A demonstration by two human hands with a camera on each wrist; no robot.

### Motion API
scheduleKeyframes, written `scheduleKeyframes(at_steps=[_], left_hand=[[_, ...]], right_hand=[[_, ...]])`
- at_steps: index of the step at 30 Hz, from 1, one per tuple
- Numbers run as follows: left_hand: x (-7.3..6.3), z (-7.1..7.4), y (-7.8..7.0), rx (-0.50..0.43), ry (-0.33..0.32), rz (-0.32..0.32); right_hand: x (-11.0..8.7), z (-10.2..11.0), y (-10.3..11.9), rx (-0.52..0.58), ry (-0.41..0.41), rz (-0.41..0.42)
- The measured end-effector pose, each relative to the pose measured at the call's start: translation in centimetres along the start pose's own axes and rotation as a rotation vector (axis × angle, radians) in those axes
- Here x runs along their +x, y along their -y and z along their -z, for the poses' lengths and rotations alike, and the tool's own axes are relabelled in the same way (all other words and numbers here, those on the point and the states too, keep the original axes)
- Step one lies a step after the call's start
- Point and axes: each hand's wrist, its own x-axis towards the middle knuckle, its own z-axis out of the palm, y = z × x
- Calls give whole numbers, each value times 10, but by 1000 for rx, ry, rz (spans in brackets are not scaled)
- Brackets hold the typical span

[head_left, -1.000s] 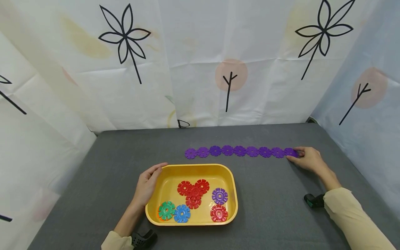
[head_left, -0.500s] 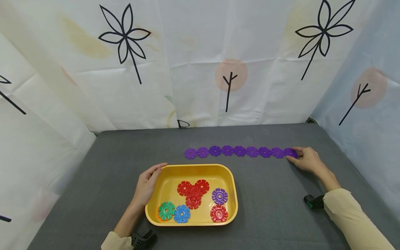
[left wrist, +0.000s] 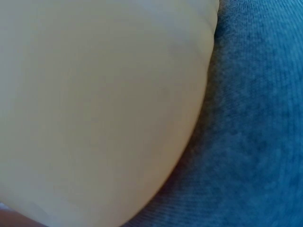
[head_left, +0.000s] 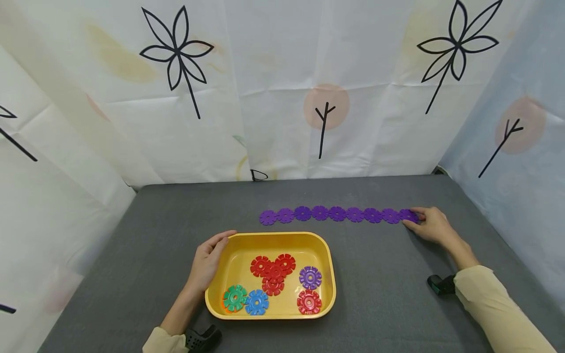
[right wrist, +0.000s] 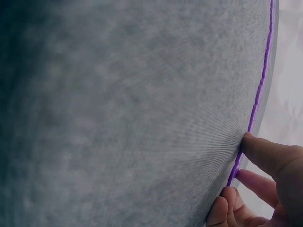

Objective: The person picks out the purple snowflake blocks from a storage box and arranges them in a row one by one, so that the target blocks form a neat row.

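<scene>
A row of joined purple snowflake discs [head_left: 337, 214] lies along the back of the grey table. My right hand [head_left: 434, 225] holds the disc at the row's right end between thumb and fingers. Seen edge-on in the right wrist view, the purple row [right wrist: 258, 94] runs up from the fingertips. My left hand [head_left: 206, 264] is at the back left corner of the yellow tray [head_left: 273, 236], thumb and index finger on its rim. Inside the tray are several red discs [head_left: 273, 270], a purple disc [head_left: 310, 278], a blue disc [head_left: 257, 302] and a green disc [head_left: 235, 297] over an orange one.
The grey table [head_left: 375, 284] ends at a white printed cloth [head_left: 273, 122] hung behind it, with more cloth at both sides. Black wrist devices sit near each sleeve [head_left: 499, 304]. Blurred skin and grey fabric fill the left wrist view.
The purple row and my right hand have slid very slightly to the left. My left hand and the tray stay in place.
</scene>
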Motion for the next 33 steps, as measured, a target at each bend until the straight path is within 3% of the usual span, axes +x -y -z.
scheduleKeyframes(at_steps=[22, 27, 33], left_hand=[[-1, -4, 0, 10, -4, 3], [0, -3, 1, 7, -9, 8], [1, -3, 3, -10, -1, 15]], right_hand=[[-2, 6, 6, 6, -20, -1], [-7, 10, 23, 18, -42, 49], [-16, 14, 60, 86, -53, 137]])
